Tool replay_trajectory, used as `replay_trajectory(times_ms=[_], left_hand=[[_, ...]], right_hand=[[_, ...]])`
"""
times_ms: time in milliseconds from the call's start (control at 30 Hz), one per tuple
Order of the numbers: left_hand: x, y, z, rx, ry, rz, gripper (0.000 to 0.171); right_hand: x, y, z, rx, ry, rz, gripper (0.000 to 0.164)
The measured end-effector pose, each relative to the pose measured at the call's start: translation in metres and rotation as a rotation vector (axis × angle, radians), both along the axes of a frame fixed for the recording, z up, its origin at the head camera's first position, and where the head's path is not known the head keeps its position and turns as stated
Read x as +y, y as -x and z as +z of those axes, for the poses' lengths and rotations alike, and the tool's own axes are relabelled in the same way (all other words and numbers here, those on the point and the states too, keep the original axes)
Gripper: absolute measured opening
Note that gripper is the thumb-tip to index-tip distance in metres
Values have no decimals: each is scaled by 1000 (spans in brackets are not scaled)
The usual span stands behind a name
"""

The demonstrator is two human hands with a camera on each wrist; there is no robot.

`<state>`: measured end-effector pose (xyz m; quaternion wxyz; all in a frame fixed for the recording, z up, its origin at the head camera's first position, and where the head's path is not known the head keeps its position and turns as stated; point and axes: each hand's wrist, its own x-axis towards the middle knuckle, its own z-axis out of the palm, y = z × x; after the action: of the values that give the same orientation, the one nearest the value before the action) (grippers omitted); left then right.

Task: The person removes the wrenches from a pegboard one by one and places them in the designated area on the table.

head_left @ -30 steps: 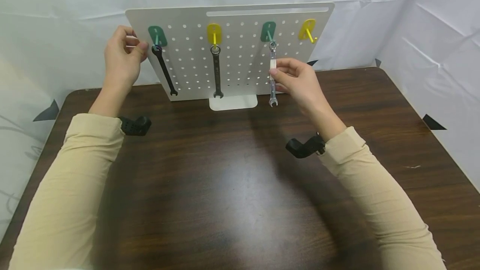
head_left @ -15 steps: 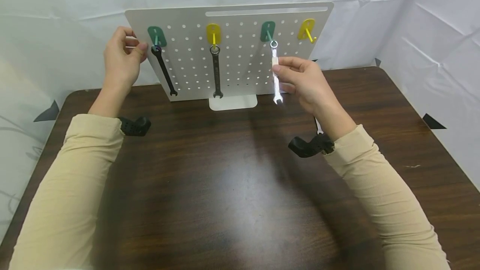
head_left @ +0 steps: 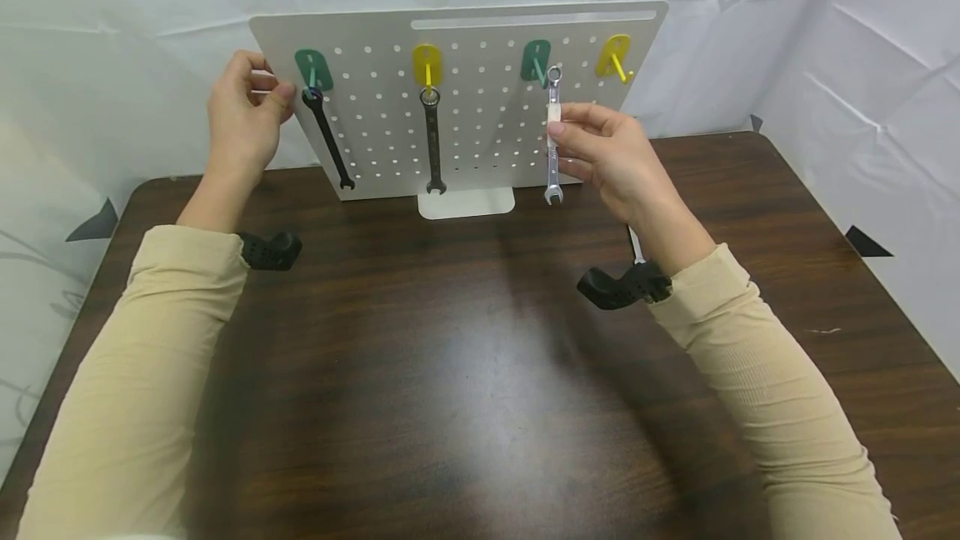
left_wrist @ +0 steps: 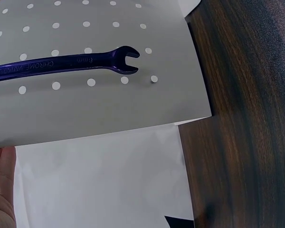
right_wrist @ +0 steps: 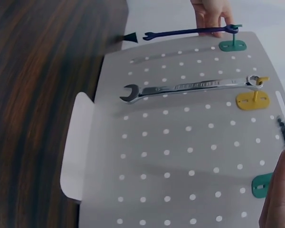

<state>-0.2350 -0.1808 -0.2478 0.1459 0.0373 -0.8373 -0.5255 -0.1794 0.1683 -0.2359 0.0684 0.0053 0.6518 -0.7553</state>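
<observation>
My right hand (head_left: pixel 615 157) pinches a silver combination wrench (head_left: pixel 553 165) by the white label round its shank. The wrench hangs nearly upright, its ring end just right of the right green hook (head_left: pixel 536 61); the ring looks off that hook. My left hand (head_left: pixel 246 119) holds the left edge of the grey pegboard (head_left: pixel 480 132). Beside it a dark purple wrench (left_wrist: pixel 80 61) hangs tilted from the left green hook (head_left: pixel 313 69). Another silver wrench (right_wrist: pixel 190 87) hangs from the left yellow hook (head_left: pixel 428 65). In the right wrist view, my right fingers (right_wrist: pixel 279 194) show at the edge.
At the board's right end, the other yellow hook (head_left: pixel 617 61) carries nothing. A silver shank (head_left: pixel 636 247) shows partly behind my right wrist. The board's white foot (head_left: pixel 467 205) stands on the dark wood table (head_left: pixel 450 340). White sheeting (head_left: pixel 862 90) rises behind and at the sides.
My right hand has moved the silver wrench slightly up and right, its ring shifting from the green hook to beside it. The shank behind my right wrist has come into view. The left hand stays.
</observation>
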Motion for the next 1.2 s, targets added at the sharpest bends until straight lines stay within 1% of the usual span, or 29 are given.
replay_trajectory(times_ms=[133, 367, 600, 733, 900, 1100, 1200], left_hand=[[0, 0, 0, 2, -1, 2, 11], [0, -1, 0, -9, 10, 4, 11], [0, -2, 0, -21, 9, 9, 11], [1, -2, 1, -17, 10, 5, 12], [2, -3, 1, -8, 4, -1, 12], [2, -2, 1, -4, -2, -5, 12], [2, -3, 1, -3, -10, -8, 12]], right_hand=[[4, 0, -2, 5, -13, -4, 19], [14, 1, -9, 3, -46, -29, 9], [30, 2, -18, -32, -112, -47, 10], [42, 2, -26, -37, -136, -57, 9], [60, 1, -37, -65, -176, -57, 10], [81, 2, -52, -109, -157, -49, 12], [91, 2, -61, -127, -179, -56, 13]])
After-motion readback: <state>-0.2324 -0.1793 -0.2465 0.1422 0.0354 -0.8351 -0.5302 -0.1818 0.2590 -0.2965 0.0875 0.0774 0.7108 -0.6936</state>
